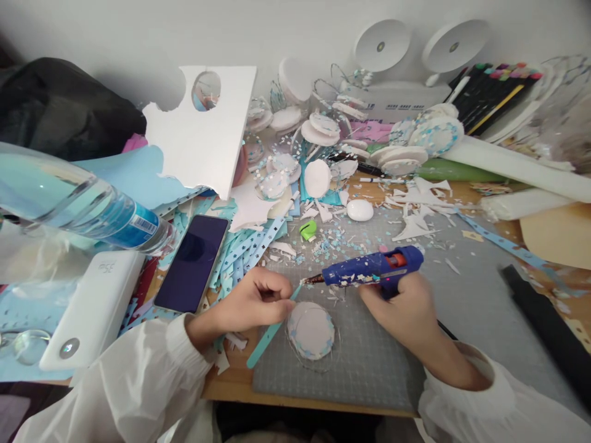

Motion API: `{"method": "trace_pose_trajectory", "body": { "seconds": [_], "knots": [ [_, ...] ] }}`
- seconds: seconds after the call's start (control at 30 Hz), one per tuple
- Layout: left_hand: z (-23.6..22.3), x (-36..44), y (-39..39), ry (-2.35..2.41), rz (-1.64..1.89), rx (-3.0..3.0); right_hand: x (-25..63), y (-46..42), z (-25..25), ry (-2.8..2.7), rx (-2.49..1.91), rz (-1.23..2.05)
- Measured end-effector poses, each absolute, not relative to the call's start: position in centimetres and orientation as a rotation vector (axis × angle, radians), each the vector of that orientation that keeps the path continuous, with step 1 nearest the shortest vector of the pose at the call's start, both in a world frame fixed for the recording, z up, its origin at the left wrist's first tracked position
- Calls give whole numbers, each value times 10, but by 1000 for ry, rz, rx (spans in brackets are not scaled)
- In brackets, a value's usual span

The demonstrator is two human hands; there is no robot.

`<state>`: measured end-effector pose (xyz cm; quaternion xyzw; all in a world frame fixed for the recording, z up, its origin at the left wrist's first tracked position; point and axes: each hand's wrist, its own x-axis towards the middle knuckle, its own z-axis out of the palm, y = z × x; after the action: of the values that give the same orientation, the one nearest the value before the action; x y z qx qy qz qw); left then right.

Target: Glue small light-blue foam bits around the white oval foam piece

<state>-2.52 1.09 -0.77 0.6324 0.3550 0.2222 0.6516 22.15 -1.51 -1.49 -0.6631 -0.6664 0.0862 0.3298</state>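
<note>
The right hand is wrapped firmly round the blue glue gun, and its nozzle points left, over the grey cutting mat! Opposite, the left hand has fingers curled in, thumb and forefinger pinching a teal strip that slants down across the mat's edge onto the tabletop. Nozzle and upper strip end meet, or very nearly; it's too small to be sure. Just below lies the round white disc, flat on the mat, blue bits round its rim. Left of the strips, a dark-screened phone.
</note>
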Motion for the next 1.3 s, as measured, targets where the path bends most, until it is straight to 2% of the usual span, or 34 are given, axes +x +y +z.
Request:
{"method": "trace_pose_trajectory", "body": {
  "seconds": [0.23,0.47,0.67,0.97,1.3],
  "knots": [
    [-8,-26,11,785,519,1430,224,-17,-18,-1795,-1697,158],
    [-8,-25,11,810,504,1435,233,-10,-17,-1747,-1688,-139],
    [-8,-27,12,826,532,1436,288,-9,5,-1580,-1882,-325],
    [-4,-25,14,844,575,1471,355,-23,-27,-1414,-2224,-197],
    [-2,-24,14,872,573,1475,368,-45,-36,-1262,-2231,-247]
  ]
}}
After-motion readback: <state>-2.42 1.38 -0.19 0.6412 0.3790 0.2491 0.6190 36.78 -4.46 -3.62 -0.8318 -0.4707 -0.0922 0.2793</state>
